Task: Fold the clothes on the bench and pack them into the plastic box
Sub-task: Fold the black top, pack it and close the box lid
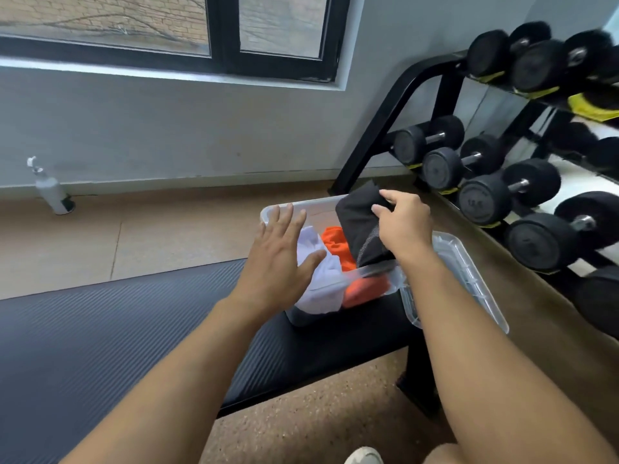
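The right hand [403,226] pinches a folded dark garment [360,226] over the far right corner of the plastic box [278,209], which stands at the bench [301,356] end; the left hand [278,259], fingers spread, holds nothing. The garment appears light, soft and floppy: support the fold, not a loose edge. White [318,272] and orange clothes [335,242] lie inside; the lid [469,272] rests alongside, near the dumbbell rack [385,128].

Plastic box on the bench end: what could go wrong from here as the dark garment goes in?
The dark garment, gripped by the right hand, stands above the plastic box rim and may unfold or spill over. The box sits at the bench end, so pressing down could tip it.
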Demonstrator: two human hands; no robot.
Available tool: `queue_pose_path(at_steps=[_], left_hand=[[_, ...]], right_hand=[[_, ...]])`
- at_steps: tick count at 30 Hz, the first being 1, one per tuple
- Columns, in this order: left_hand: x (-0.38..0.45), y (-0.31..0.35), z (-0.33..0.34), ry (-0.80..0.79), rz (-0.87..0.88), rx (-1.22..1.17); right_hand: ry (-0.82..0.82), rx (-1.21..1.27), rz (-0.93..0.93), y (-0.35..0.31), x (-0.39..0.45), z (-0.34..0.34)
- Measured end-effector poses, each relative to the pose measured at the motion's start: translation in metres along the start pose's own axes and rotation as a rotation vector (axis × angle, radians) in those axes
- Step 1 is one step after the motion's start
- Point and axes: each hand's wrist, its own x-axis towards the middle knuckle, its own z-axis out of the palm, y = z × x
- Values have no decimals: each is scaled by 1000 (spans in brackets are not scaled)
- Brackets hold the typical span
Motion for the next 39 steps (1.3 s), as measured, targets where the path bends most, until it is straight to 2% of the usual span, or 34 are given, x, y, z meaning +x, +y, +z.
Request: queue_pose_path(at_steps=[9,12,14,16,18,20,24,27,33,39], left_hand=[[9,1,3,-111,7,129],[8,4,4,-130,5,201],[8,4,4,-138,1,215],[7,3,3,-137,3,213],[7,3,4,-129,9,214],[6,3,4,-124,12,224],[6,6,6,-90,-15,243],[4,15,8,-37,-12,214],[-1,23,16,-12,23,229],[-1,20,15,-1,10,208]], right_hand=[[-198,-153,22,-5,12,24],[-316,-333,27,-4,10,32],[-301,-475,-2,-4,9,32],[-191,-593,-88,-9,8,24],[-148,-610,-168,-20,8,14],[-286,-599,-181,-29,5,11],[-637,-768,-146,-24,-3,19],[-719,-811,-122,-16,-1,22],[-683,-733,-110,-11,3,24],[-380,-408,-163,8,-9,19]])
